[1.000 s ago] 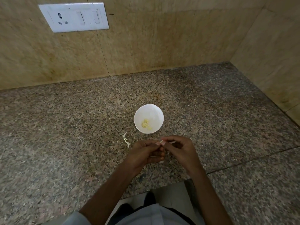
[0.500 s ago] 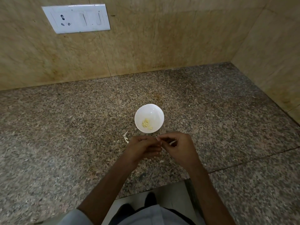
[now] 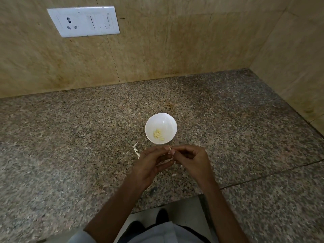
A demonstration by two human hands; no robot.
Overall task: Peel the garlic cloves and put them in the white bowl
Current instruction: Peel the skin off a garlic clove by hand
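We stand at a big speckled stone surface with a tan wall behind it. High on the wall, at 11 o'clock, is a white switch plate.

The left hand has its fingers curled and holds a garlic clove at the tips. The right hand pinches the same clove from 3 o'clock, thumb and first finger tight together. Most of the clove is hidden, so we cannot tell how much skin is on it.

We think we are in the middle of peeling. To do it well, we should hold the clove firm with the left hand and pull the thin skin off gently with the right, so the clove does not pop out.

The white bowl sits just past the hands at 12 o'clock, with a few peeled cloves inside. Nothing stands between hands and bowl, so the drop looks easy. Small bits of skin lie on the surface at 10 o'clock from the hands; we should keep them out of the bowl.
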